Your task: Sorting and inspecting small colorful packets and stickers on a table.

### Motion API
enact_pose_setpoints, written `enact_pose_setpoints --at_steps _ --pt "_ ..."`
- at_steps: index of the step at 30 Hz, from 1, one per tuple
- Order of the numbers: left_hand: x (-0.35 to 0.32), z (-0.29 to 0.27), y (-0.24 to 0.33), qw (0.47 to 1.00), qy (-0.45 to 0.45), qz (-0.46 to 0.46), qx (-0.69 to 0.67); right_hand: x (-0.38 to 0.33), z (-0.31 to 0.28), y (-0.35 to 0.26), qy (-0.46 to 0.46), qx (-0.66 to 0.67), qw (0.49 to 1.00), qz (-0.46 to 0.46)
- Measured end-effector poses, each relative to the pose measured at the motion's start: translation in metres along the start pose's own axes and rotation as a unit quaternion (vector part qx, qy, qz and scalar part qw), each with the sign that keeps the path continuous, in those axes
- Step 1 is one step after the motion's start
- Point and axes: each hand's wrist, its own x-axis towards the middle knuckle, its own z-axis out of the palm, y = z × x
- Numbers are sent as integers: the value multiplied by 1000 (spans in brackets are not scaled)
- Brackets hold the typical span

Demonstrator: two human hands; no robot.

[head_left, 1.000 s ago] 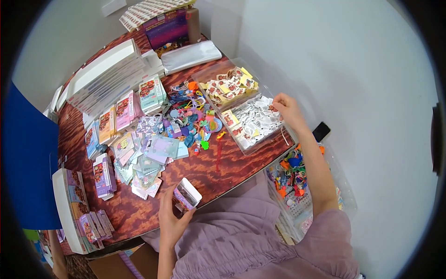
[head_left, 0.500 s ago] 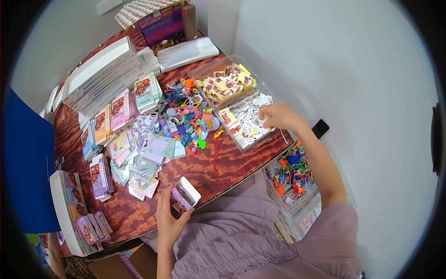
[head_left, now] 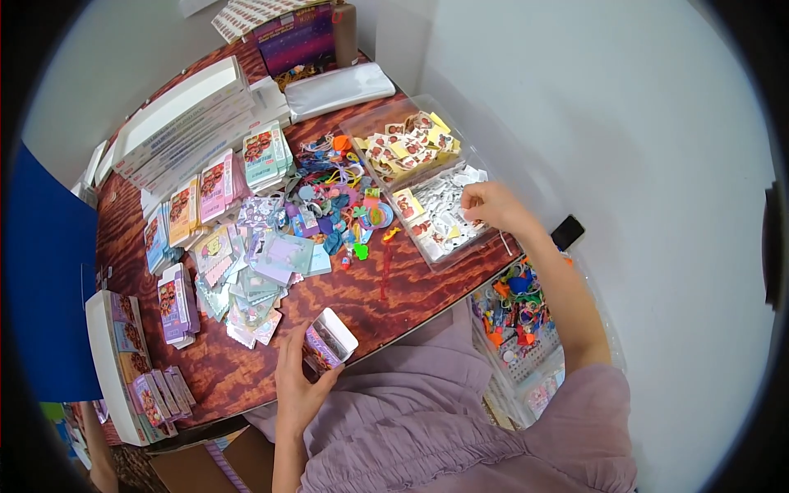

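Note:
My left hand (head_left: 304, 380) is closed around a small purple carton (head_left: 330, 343) at the table's front edge, its white-lined top open and tilted to the right. My right hand (head_left: 493, 205) reaches into the near compartment of a clear plastic box (head_left: 436, 264); its fingers are pinched over a heap of small white pieces (head_left: 448, 201). What lies between those fingertips is too small or hidden to make out. The far compartment holds cream-coloured picture cards (head_left: 411, 146).
Left of the box lies a heap of colourful trinkets (head_left: 333, 209), beside loose pastel cards (head_left: 263, 263). Flat cartons (head_left: 218, 189) stand in rows before stacked white trays (head_left: 177, 123). A basket of trinkets (head_left: 518, 316) sits below the table's right edge. Another person's arm (head_left: 99, 448) shows at lower left.
The view has shifted slightly. My right hand stays over the white pieces, with its fingers drawn more tightly together. My left hand keeps its hold on the carton.

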Motion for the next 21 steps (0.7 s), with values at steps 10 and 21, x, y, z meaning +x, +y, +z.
enact_pose_setpoints --at_steps 10,21 --pt "-3 -1 0 999 -2 -12 -30 9 12 26 52 21 998 -29" --pt "-6 -3 2 1000 10 -13 -7 -18 14 -62 -29 385 920 61"
